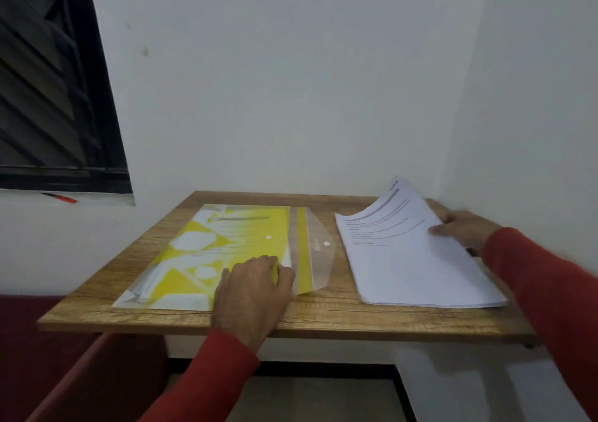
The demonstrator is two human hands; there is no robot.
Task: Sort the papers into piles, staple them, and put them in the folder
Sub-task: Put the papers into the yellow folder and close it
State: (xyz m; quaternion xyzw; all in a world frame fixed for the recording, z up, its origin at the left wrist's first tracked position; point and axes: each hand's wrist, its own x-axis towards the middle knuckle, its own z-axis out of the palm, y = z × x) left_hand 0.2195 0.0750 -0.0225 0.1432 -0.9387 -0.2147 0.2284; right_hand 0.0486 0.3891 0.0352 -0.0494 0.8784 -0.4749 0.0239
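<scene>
Folder (226, 247), yellow with white shapes, lies flat on the left half of the wooden table (323, 315); its clear flap (318, 250) is folded out to the right, snap button visible on it. White sheets show through the folder's clear cover. Left hand (255, 289) rests on the folder's near right corner, fingers lightly bent and pressing down at the mouth edge; whether the thumb pinches the edge, cannot tell. Paper stack (417, 260) sits on the right half of the table, just beside the flap but apart from it. Right hand (466, 230) grips the stack's far right edge, thumb on top of the sheets, fingers behind; the far end of the upper sheets is lifted and curled up, printed lines showing. Both sleeves red. Red pen (61, 197) lies on the window ledge (32, 200) at left, well apart from the table.
</scene>
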